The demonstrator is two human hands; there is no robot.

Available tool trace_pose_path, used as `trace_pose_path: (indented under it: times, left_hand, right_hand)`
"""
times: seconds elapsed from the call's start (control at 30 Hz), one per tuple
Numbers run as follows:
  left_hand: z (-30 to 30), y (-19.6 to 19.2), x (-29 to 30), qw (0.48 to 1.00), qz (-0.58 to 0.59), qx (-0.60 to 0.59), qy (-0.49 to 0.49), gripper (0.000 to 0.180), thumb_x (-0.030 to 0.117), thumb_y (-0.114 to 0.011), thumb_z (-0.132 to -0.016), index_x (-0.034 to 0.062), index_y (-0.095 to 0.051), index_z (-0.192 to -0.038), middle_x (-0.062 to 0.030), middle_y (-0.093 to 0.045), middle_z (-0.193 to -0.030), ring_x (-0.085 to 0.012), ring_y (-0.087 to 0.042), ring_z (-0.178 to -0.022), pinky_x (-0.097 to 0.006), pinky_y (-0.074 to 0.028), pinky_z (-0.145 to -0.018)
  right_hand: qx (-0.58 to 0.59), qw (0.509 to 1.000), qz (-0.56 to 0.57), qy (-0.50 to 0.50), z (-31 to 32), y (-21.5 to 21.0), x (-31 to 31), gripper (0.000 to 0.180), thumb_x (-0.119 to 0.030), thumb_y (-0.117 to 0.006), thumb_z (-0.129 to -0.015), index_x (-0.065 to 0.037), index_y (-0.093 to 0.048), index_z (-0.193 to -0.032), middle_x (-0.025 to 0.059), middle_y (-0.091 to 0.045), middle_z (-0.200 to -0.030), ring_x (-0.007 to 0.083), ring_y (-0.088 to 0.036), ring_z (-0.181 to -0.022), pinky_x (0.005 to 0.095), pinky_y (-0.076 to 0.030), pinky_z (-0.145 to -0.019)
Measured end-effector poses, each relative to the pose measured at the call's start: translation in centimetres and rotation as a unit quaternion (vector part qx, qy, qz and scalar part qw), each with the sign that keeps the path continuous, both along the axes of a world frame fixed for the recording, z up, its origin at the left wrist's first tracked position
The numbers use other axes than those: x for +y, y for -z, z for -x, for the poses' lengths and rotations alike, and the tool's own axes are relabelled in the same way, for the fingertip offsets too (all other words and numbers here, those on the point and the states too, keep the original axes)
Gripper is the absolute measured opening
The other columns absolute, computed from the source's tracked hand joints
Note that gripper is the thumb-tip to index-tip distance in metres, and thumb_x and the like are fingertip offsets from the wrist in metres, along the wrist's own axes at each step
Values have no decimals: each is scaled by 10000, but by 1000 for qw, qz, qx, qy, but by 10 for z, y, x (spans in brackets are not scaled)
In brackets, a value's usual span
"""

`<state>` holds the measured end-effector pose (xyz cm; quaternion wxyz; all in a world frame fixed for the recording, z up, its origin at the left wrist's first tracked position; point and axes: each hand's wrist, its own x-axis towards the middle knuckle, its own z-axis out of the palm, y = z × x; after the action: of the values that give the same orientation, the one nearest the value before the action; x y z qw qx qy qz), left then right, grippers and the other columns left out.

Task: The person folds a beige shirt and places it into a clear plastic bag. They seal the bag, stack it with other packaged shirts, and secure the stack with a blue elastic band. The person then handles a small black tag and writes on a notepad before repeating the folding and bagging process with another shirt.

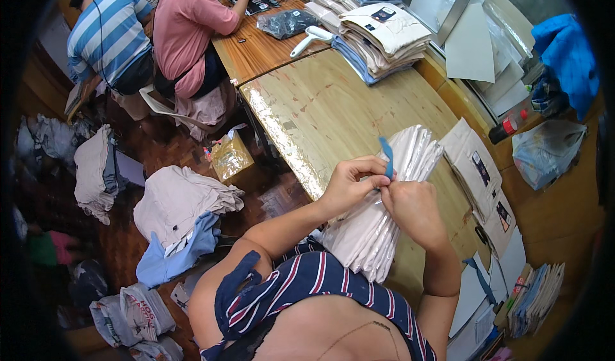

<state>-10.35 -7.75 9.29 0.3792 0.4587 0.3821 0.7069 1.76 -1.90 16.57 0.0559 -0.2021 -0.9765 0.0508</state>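
Note:
A bundle of beige folded garments in clear plastic (359, 236) lies at the table's near edge, its packs fanned in a row. Above the bundle's middle, my left hand (359, 181) pinches a blue fabric strip (386, 151), whose loose end sticks up past the fingers. My right hand (415, 210) is closed right beside it, thumbs nearly meeting; it appears to grip the strip's other part, though its fingers hide most of that. Whether the strip passes under the bundle is hidden.
Beige folded garments with dark tags (477, 162) lie along the table's right side. A tall garment stack (384, 34) and a white tape dispenser (312, 39) stand farther back. Two people sit at the far left. Clothes piles (182, 201) and a cardboard box (230, 158) occupy the left floor.

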Motion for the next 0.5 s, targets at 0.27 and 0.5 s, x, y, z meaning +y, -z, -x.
trace_pose_path:
  times: [0.27, 0.5]
  left_hand:
    - [7, 7, 10, 979, -51, -194, -22, 163, 171, -478, -830, 34, -401, -786, -49, -479, -614, -162, -534, -567, -281, -456, -574]
    - [15, 3, 11, 905, -54, -385, 172, 153, 194, -466, -837, 73, -396, -773, 12, -342, -523, -79, -312, -434, -204, -309, -444]
  right_hand:
    - [260, 894, 346, -114, -26, 32, 14, 206, -130, -530, -771, 30, -495, -646, 123, -503, -604, 215, -517, -595, 315, -420, -575]
    - [471, 638, 607, -43, -30, 42, 22, 292, -245, -527, -798, 9, -492, -658, 54, -435, -562, 144, -399, -532, 346, -390, -596]
